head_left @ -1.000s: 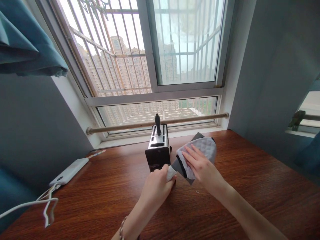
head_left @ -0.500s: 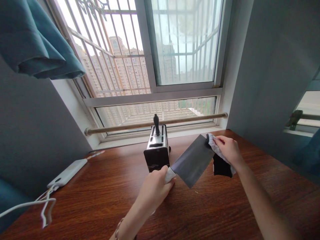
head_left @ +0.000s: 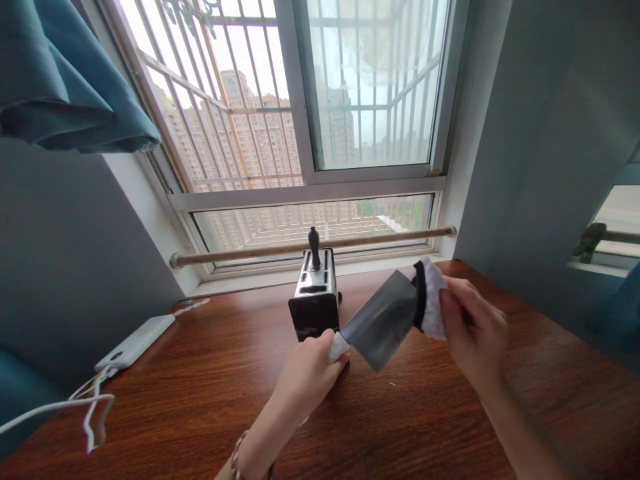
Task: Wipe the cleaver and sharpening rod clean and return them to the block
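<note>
My left hand (head_left: 313,365) is closed around the pale handle of a cleaver (head_left: 383,320), whose broad grey blade points up and to the right above the table. A white cloth with black parts (head_left: 431,300) lies over the blade's far end. My right hand (head_left: 475,327), slightly blurred, pinches that cloth from the right. Behind my left hand stands a knife block (head_left: 315,293) with a shiny slotted top and a black front. One dark-handled tool (head_left: 314,248) sticks up out of it.
The brown wooden table (head_left: 200,387) runs up to a barred window (head_left: 300,193). A white power bank (head_left: 135,343) with white cables (head_left: 93,407) lies at the left. Along the sill runs a horizontal rail (head_left: 250,253). A blue curtain (head_left: 70,87) hangs at upper left.
My right hand has moved slightly right and down. The cloth, which hung down with its black part below, is now wrapped over the blade's end. My left hand stays almost still.
</note>
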A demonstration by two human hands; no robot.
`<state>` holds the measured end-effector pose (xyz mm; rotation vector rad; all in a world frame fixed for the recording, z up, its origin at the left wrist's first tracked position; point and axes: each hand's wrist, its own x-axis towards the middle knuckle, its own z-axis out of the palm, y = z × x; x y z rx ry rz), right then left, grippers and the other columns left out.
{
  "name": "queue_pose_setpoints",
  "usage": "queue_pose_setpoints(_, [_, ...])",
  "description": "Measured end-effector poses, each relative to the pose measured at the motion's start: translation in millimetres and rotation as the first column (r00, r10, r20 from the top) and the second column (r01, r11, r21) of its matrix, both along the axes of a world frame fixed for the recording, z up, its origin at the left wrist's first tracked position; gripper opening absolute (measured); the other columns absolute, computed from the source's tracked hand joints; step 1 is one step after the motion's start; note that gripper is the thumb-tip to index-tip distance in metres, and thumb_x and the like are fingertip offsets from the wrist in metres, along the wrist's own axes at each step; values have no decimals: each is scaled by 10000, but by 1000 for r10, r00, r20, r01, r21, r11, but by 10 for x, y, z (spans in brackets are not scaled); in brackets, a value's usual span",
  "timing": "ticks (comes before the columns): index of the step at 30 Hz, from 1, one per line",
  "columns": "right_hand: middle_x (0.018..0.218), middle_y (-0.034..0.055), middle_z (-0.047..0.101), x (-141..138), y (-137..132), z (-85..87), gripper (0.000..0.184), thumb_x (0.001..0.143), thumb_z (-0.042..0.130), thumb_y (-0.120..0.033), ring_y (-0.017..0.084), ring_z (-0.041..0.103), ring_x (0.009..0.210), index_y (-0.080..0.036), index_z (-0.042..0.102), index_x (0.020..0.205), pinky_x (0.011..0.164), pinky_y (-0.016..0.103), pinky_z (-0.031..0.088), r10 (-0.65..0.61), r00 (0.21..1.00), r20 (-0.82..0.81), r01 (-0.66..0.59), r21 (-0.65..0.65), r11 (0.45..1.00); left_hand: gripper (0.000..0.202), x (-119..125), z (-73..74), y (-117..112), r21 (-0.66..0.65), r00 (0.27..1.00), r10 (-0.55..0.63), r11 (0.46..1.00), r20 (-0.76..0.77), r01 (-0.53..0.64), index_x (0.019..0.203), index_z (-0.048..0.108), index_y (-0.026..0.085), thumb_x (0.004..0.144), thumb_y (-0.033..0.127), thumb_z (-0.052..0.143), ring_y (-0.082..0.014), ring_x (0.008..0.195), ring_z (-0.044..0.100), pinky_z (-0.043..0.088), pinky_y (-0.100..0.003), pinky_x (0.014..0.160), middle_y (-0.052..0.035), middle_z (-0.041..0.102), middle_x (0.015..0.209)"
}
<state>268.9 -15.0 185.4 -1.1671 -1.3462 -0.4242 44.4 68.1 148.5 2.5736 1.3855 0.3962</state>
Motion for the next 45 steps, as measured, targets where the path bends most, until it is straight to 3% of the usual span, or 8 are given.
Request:
queue_pose_setpoints(2, [944,60,586,-291,78,-132,181,877,448,-167,183,511,883,-171,580,1000,785,304,403,279,924,262,-224,-221,949,155,1,-9,-5,-6,1000,-23,1000,2,23,774,494,208,783,363,510,-192,677,585,291,-242,538,-26,611,726])
queue_pose_setpoints(6, [908,53,549,-588,281,-445,132,872,461,-172,182,478,849,-157,588,901,731,296,398,382,854,354,-199,-456,867,128,-13,-22,-7,-11,998,-65,998,16,66,879,508,227,792,320,494,-203,751,607,323,-238,565,-30,638,812])
queue_pose_setpoints(13, [873,79,499,-438,421,-547,135,872,429,-130,207,453,852,-133,554,925,759,336,381,65,945,319,88,-440,894,171,10,-66,5,61,996,8,998,-94,-2,812,491,214,778,379,522,-221,716,600,281,-266,535,-31,633,758])
queue_pose_setpoints(20, [899,64,488,-656,368,-596,122,840,448,-84,201,443,844,-151,524,908,751,314,381,192,915,355,25,-524,852,124,32,-79,-29,49,991,-24,998,-135,30,790,475,218,788,341,489,-221,731,607,303,-264,535,-29,637,776])
queue_pose_setpoints(26, [863,90,513,-353,471,-544,141,879,418,-139,225,460,820,-139,558,897,706,338,371,-177,905,388,361,-476,802,138,61,-72,-45,41,987,-18,999,-159,25,801,484,212,789,349,484,-230,712,599,292,-262,525,-44,631,762])
queue_pose_setpoints(30, [906,55,555,-395,463,-574,150,868,458,-143,200,469,876,-168,589,937,769,317,385,67,936,346,95,-430,898,102,81,-87,-62,56,985,-28,998,-168,38,801,480,216,784,316,475,-239,711,599,293,-266,521,-43,634,769])
queue_pose_setpoints(34, [926,55,573,-587,453,-676,164,866,441,-123,188,473,915,-149,586,937,825,307,388,321,880,351,-149,-437,887,93,94,-85,-74,48,980,-56,997,-190,66,815,487,212,778,295,473,-232,716,604,297,-269,528,-46,635,781])
queue_pose_setpoints(45, [821,75,571,206,692,-530,238,902,377,-200,201,487,858,-136,581,798,815,318,347,-7,957,289,119,-372,921,125,45,-6,-102,84,985,-28,996,-169,43,804,485,233,786,355,500,-231,689,588,244,-268,514,-19,631,740])
